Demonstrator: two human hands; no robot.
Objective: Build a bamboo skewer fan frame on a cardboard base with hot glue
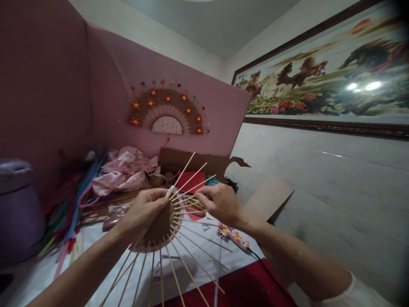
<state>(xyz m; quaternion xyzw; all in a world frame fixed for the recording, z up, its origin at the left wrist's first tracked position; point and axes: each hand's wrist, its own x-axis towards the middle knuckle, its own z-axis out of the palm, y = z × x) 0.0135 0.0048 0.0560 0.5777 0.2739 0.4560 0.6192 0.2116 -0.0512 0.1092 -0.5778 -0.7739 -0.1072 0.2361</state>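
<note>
My left hand (145, 211) pinches the upper edge of a half-round piece of cardboard (159, 226) between thumb and fingers. Thin wooden sticks (187, 260) fan outward from its curved edge, and a pale cloth rim runs along it. To the right, my right hand (220, 202) has thumb and forefinger closed at the end of one of the upper sticks. A flower-patterned glue gun (233, 236) lies beyond the lower sticks, below my right wrist, with a clear glue stick (219, 264) close by.
A finished-looking fan with red flowers (168, 99) hangs on the pink board (211, 102). Crumpled pink cloth (126, 168), colourful pipe cleaners (76, 213) and a lilac container (21, 213) stand left. A black cord (268, 270) crosses the red cloth (243, 285). Cardboard (270, 194) leans at right.
</note>
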